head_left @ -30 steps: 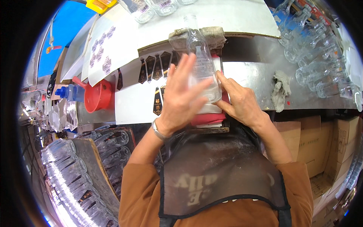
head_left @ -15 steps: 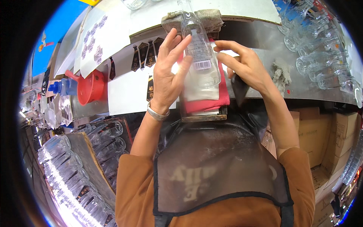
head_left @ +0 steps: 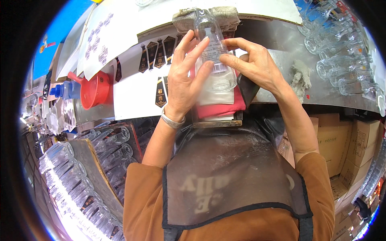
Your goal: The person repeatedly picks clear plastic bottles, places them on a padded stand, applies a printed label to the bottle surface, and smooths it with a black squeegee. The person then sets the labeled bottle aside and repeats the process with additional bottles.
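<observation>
A clear glass bottle (head_left: 212,52) is held by both hands over the middle of the metal worktable (head_left: 277,44). The bottle lies with its neck pointing away from the person, and its bottom end rests on a red cloth (head_left: 220,107) that is laid on a small wooden block (head_left: 217,122). The left hand (head_left: 185,78) is pressed flat on the left side of the bottle, with its fingers (head_left: 192,47) stretched long and a little spread over the glass. A silver bracelet (head_left: 172,120) is worn on that wrist. The right hand (head_left: 254,64) is curled at the right side of the bottle, and its fingertips (head_left: 225,60) are pinched on a small white label (head_left: 213,54) stuck to the glass. A folded grey rag (head_left: 205,18) is seen just behind the bottle's neck. Sheets of black labels (head_left: 155,54) on white paper lie to the left of the hands. Further left, a red funnel (head_left: 91,90) rests beside a blue bottle (head_left: 67,90). Many empty glass bottles (head_left: 337,56) lie on the table at the far right, well apart from the hands. More clear bottles (head_left: 72,176) are packed in rows low on the left. Brown cardboard boxes (head_left: 350,140) are stacked under the table on the right. A dark see-through apron (head_left: 233,180) is worn over an orange top (head_left: 144,205).
</observation>
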`<state>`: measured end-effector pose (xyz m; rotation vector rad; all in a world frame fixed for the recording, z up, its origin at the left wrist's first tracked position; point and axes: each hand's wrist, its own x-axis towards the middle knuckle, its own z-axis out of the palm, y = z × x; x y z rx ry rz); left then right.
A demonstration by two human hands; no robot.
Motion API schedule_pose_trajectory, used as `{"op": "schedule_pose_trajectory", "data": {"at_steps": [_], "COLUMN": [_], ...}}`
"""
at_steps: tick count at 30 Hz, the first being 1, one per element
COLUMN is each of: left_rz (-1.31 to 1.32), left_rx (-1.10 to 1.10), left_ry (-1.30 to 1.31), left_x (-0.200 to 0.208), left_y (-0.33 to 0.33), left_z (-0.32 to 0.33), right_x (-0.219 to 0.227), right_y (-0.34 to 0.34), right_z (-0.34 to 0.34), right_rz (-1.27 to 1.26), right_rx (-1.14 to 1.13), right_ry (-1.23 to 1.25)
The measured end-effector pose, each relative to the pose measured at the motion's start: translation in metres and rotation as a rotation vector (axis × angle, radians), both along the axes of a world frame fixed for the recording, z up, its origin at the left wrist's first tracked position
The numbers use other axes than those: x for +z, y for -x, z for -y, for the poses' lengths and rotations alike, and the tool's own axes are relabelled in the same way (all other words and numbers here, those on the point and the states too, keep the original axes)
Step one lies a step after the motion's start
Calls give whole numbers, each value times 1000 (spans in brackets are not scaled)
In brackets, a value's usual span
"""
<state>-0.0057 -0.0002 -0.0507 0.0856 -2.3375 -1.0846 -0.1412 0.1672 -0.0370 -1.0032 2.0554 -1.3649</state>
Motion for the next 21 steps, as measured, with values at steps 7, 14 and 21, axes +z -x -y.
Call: {"op": "schedule_pose_trajectory", "data": {"at_steps": [7,14,21], "left_rz": [1,-7,5], "left_rx": [4,23,32], "left_ry": [20,7,8], "left_x": [4,1,3], "left_y": [2,2,1], "left_z": [-2,-1,-3], "right_x": [-54,16,44], "right_y": [41,7,27], "right_z": [-20,-18,6], "right_rz": [571,179,-452], "right_rx": [-347,-27,37], "right_ry": [283,247,265]}}
